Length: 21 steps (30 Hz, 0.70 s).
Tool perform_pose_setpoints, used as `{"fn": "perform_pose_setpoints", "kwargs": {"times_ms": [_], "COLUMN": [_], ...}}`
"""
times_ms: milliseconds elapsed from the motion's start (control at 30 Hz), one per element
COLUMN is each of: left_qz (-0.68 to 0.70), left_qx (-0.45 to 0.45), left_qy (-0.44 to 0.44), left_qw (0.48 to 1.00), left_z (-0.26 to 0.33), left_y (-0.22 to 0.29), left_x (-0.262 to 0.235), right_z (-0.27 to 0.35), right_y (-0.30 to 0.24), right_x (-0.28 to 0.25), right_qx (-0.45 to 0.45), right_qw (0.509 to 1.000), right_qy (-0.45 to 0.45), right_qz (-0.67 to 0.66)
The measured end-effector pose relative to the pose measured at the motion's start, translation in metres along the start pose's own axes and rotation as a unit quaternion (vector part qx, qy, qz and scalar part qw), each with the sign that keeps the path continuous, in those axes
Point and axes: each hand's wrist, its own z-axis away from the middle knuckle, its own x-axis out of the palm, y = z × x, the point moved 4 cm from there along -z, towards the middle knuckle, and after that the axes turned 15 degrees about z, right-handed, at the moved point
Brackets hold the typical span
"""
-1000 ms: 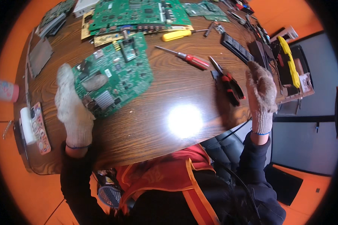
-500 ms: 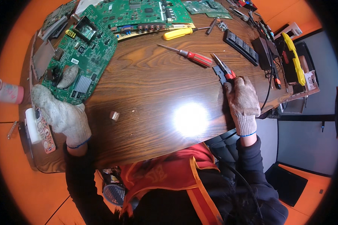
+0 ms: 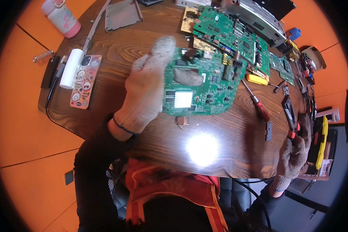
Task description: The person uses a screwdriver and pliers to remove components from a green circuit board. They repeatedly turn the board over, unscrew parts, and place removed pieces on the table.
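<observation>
In a pale knit glove, my left hand (image 3: 143,83) grips the left edge of a green circuit board (image 3: 208,98). Its thumb lies across the board's face, beside a silver finned heat sink (image 3: 183,99). The board is held over the middle of the table. Over at the right table edge my right hand (image 3: 294,152), in a stained glove, is closed round needle-nose pliers with red grips (image 3: 288,108). A small dark plate (image 3: 268,131) lies left of the pliers. Near it is a red-handled screwdriver (image 3: 261,109). A small copper-coloured piece (image 3: 183,120) rests just below the board.
More green boards (image 3: 239,34) are stacked at the back, with a metal-cased device (image 3: 255,19) behind. A yellow-handled screwdriver (image 3: 257,79) lies before them. On the left are a patterned phone (image 3: 86,81), a white roll (image 3: 71,69), a metal tray (image 3: 123,15) and a bottle (image 3: 62,18).
My left hand has brought the circuit board away from the back left to the table's middle. My right hand has moved with the pliers off the dark plate. The view has swung left.
</observation>
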Motion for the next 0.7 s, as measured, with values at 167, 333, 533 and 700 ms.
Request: {"fn": "perform_pose_setpoints", "kwargs": {"times_ms": [167, 333, 533, 700], "left_qz": [0.009, 0.006, -0.037, -0.060], "left_qx": [-0.005, -0.033, -0.072, -0.079], "left_qy": [-0.044, -0.059, -0.065, -0.070], "left_qw": [0.999, 0.998, 0.995, 0.993], "left_z": [-0.007, -0.008, -0.004, -0.003], "left_y": [-0.005, -0.007, -0.006, -0.007], "left_x": [0.001, -0.006, -0.001, 0.001], "right_z": [-0.055, -0.084, -0.100, -0.109], "right_y": [-0.080, -0.109, -0.116, -0.119], "right_x": [0.030, 0.051, 0.059, 0.053], "right_qx": [-0.219, -0.261, -0.297, -0.273], "right_qw": [0.961, 0.956, 0.946, 0.934], "right_qy": [-0.027, 0.015, -0.037, -0.079], "right_qz": [0.164, 0.133, 0.124, 0.218]}}
